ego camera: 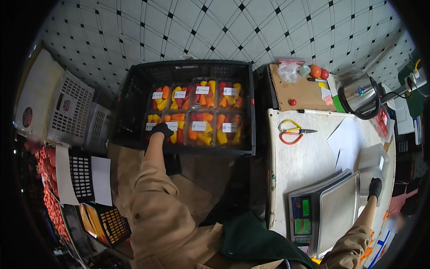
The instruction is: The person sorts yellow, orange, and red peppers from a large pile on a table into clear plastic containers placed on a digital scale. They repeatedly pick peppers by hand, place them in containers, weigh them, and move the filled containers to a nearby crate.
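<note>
My left hand (162,130), in a black glove, reaches over the near edge of a black plastic crate (204,150) and rests at a labelled clear pack of mini sweet peppers (177,134) in its front row. Its fingertips are hidden, so a grip cannot be made out. Two rows of such packs, red, orange and yellow, fill the crate's middle and right; another pepper pack (202,95) is at the back. Far to the right, my black-gloved right hand (375,187) is curled against stacked clear plastic containers (371,163). Whether it grips them is unclear.
A digital scale (338,215) with a metal pan lies on the white table (277,168), near red-and-yellow-handled scissors (297,131). An electric kettle (359,95) stands beside a cardboard-topped box (295,92). Perforated crates (71,109) line the left side.
</note>
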Motion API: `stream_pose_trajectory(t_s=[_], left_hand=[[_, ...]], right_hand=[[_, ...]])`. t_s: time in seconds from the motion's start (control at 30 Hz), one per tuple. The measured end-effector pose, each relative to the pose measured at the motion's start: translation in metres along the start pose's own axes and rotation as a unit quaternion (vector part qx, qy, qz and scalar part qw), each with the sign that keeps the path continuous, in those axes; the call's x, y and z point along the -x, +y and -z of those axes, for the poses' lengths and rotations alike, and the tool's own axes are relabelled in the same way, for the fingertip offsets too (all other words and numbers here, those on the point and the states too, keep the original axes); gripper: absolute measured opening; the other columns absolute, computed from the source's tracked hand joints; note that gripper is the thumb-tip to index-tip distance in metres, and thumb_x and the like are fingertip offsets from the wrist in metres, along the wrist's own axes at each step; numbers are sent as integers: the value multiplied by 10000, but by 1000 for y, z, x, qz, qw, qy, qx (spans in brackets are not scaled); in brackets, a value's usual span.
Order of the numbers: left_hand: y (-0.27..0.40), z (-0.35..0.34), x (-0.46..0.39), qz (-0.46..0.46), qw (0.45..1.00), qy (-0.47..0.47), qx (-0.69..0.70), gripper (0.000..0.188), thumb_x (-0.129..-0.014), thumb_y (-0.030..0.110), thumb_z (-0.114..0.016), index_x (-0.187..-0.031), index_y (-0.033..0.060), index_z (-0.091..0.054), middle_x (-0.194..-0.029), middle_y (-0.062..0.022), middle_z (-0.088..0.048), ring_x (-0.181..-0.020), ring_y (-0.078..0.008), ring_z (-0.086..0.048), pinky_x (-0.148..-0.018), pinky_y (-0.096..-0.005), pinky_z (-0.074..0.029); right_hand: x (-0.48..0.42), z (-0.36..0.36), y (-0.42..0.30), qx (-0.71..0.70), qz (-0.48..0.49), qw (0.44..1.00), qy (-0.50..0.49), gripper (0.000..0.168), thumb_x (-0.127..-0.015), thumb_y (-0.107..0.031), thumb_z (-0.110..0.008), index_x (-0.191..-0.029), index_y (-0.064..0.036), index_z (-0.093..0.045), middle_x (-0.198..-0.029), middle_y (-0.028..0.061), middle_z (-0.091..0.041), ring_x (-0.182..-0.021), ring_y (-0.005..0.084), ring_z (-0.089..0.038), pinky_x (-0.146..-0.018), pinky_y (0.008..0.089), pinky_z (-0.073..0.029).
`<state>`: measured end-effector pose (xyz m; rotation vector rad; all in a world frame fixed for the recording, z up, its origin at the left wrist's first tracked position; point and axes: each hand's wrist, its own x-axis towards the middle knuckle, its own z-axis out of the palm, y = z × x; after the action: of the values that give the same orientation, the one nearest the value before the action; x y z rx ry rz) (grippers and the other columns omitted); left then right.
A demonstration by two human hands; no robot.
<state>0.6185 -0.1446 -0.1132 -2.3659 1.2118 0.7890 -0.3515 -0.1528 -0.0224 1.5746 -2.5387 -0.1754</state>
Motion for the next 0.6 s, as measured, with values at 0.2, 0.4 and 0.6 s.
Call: stream_pose_trajectory(t_s=[0.2, 0.4, 0.6], left_hand=[[90, -11, 70, -268, 864, 296, 306, 434, -795, 217, -605, -1185, 53, -509, -1195, -170, -521, -1139, -297, -473, -956, -349, -375], [199, -23, 170, -464, 769, 286, 333, 356, -806, 88, -608, -1153, 52, -534, -1140, -148, -557, -1051, -282, -543, -899, -335, -429], [256, -63, 238, -600, 690, 235, 329, 356, -786, 122, -603, -1132, 68, -541, -975, -154, -592, -865, -310, -579, -730, -384, -477]], right_hand=[[-18, -17, 34, -238, -107, 965, -24, 303, -808, -242, -584, -713, 45, -580, -642, 150, -571, -590, 279, -516, -587, 396, -422], [13, -6, 12, 56, 32, 975, 213, 419, -805, -385, -589, -793, 33, -556, -785, 263, -572, -728, 448, -525, -619, 458, -425], [68, 54, 48, -223, -14, 951, 212, 324, -893, -177, -514, -1130, 42, -542, -1124, 147, -581, -1030, 211, -551, -901, 310, -411]])
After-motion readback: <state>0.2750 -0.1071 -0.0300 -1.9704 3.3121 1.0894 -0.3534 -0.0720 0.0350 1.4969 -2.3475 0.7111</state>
